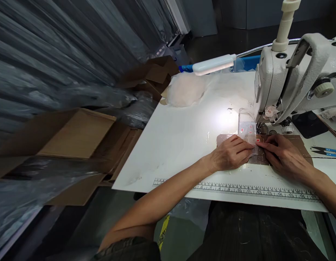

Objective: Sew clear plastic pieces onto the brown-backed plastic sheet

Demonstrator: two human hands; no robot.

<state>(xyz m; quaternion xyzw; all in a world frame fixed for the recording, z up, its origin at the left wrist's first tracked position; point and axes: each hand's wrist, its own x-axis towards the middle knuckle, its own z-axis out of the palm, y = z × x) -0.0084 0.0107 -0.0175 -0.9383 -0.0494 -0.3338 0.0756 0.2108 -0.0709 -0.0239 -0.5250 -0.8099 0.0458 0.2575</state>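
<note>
A piece of thin, sheer whitish fabric (254,149) lies just in front of the sewing machine's (268,85) needle area. My left hand (234,152) is closed, its fingertips pinching the fabric's left side. From the right, my right hand (287,156) reaches in with curled fingers, and its fingertips grip the fabric's other edge beside a small red arrow mark. Both hands rest over a brown sheet (297,145) on the white table. The fingertips partly hide the fabric between them.
A pale bundle of sheer material (186,88) sits at the table's far left corner. Blue-handled thread snips (327,151) and a black phone-like slab (309,124) lie at right. A lamp (214,64) shines on the table (168,145). Cardboard boxes (77,134) stand left.
</note>
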